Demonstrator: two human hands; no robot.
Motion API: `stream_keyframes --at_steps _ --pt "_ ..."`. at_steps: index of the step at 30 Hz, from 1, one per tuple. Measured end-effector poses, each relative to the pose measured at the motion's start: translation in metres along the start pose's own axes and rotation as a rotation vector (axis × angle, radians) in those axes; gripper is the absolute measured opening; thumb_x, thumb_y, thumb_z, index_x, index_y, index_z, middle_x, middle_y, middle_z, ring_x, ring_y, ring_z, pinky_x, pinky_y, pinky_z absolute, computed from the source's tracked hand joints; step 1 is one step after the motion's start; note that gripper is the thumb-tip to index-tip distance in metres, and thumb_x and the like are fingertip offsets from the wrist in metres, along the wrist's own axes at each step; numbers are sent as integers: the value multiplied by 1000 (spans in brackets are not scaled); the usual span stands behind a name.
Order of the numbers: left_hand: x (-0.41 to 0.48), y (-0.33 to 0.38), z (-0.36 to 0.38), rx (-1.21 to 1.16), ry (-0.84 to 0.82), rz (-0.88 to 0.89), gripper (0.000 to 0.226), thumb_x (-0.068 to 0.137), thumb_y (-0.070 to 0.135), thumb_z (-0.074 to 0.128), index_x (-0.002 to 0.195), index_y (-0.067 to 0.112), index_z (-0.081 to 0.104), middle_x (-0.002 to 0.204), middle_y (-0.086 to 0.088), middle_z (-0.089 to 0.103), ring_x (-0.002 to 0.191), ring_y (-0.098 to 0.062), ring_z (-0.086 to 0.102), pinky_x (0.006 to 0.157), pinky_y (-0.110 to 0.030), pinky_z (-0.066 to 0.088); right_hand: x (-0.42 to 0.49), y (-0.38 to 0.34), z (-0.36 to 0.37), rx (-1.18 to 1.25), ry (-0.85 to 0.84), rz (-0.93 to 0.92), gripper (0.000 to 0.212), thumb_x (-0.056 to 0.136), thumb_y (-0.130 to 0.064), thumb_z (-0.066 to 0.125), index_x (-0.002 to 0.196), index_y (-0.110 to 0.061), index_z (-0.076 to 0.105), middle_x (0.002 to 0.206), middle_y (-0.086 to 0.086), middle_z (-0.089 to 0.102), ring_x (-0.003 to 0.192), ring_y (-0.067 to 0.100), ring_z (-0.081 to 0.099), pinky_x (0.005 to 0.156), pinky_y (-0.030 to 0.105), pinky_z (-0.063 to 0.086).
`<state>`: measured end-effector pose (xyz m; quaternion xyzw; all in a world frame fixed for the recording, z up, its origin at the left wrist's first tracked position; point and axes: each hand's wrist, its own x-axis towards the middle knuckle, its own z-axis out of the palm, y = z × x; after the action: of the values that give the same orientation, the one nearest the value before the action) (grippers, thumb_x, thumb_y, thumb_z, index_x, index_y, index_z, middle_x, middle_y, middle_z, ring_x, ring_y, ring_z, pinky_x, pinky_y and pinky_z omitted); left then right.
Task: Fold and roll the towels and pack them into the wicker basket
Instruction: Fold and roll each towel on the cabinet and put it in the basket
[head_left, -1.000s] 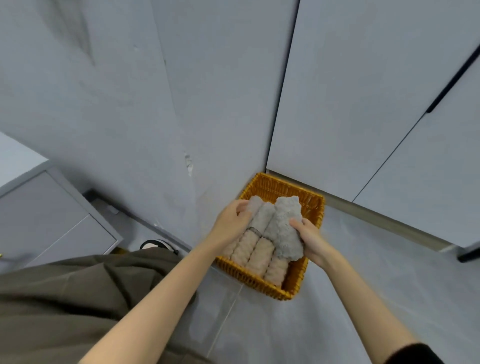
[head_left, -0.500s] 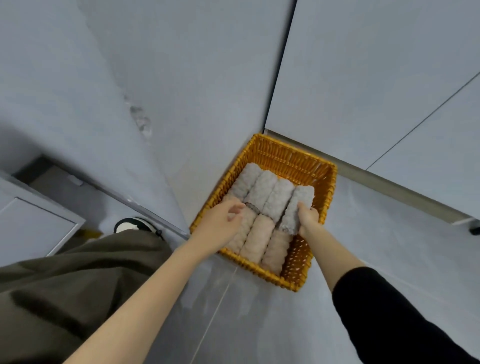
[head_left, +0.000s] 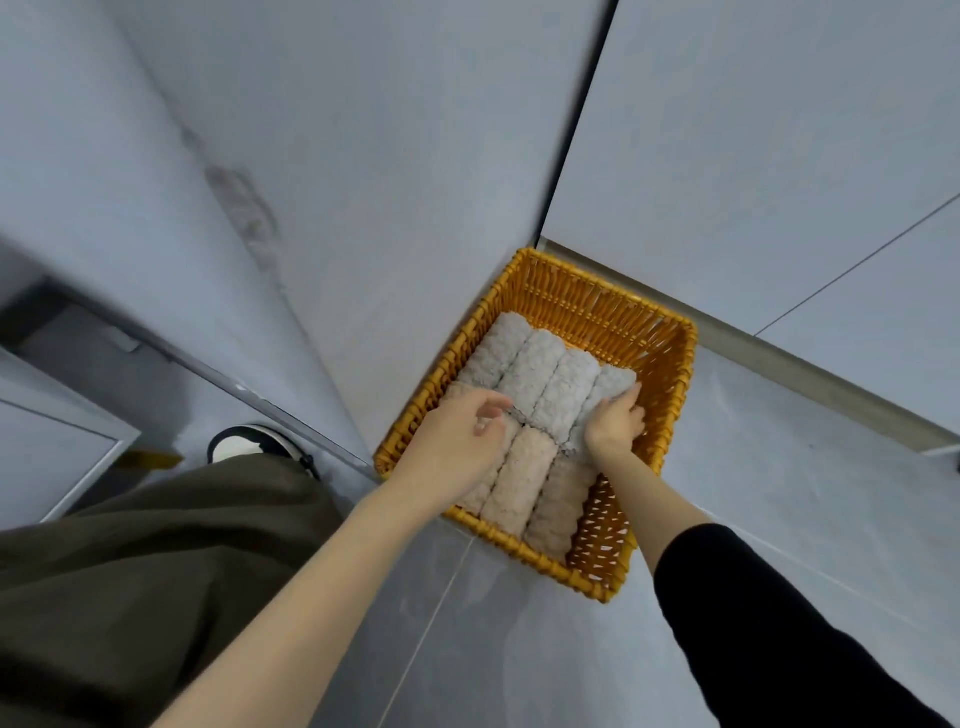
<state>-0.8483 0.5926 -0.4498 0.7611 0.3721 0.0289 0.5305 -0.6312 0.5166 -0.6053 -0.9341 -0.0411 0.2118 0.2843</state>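
Last grey roll (head_left: 610, 384), held up over the wicker basket (head_left: 608, 291) a second ago, now sits in the far row, rightmost, beside three other grey rolls (head_left: 535, 374). Right hand (head_left: 615, 428) curls on its near end, tucking it down. Left hand (head_left: 457, 441) has let go and is loosely curled over the beige rolls (head_left: 519, 478), possibly touching one; hard to tell. Far row looks full. The near row has a gap at the right, likely room for one more.

Illumination diffuse, moderately bright, cool grey-blue cast. Shadows soft; darkest in recess (head_left: 52, 314) at left. Strong wide-angle distortion: wall seam (head_left: 577, 119) leans. Centre sharp on rolled towels (head_left: 540, 384); trouser fabric (head_left: 130, 571) at lower-left edge soft.
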Motion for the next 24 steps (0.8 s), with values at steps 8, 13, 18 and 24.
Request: stream_keyframes --at_steps 8,13,18,24 --pt "-3 7 -4 -16 -1 5 27 99 24 44 123 29 54 117 15 53 108 -4 52 73 -8 36 -6 14 -19 -606 73 -496 58 91 -2 47 145 3 25 155 20 16 139 36 17 113 40 28" --pt "-3 9 -4 -16 -2 4 25 99 25 45 122 29 55 115 15 54 109 -5 52 74 -9 34 -4 19 -25 -640 -294 -391 75 95 -8 43 151 1 -7 158 15 -17 147 32 -11 120 39 12" --pt "-6 11 -3 5 -26 4 28 99 25 44 125 27 55 115 15 53 107 -5 53 84 -18 37 7 22 -22 -704 -397 -323 81 93 7 43 148 1 -17 154 18 -29 147 33 -11 118 38 19" --pt "-9 15 -5 12 -18 7 28 99 25 44 125 27 54 115 15 53 106 -4 52 74 -11 37 4 22 -22 -709 -364 -317 83 90 12 42 149 1 -15 155 18 -26 147 34 -8 119 39 17"
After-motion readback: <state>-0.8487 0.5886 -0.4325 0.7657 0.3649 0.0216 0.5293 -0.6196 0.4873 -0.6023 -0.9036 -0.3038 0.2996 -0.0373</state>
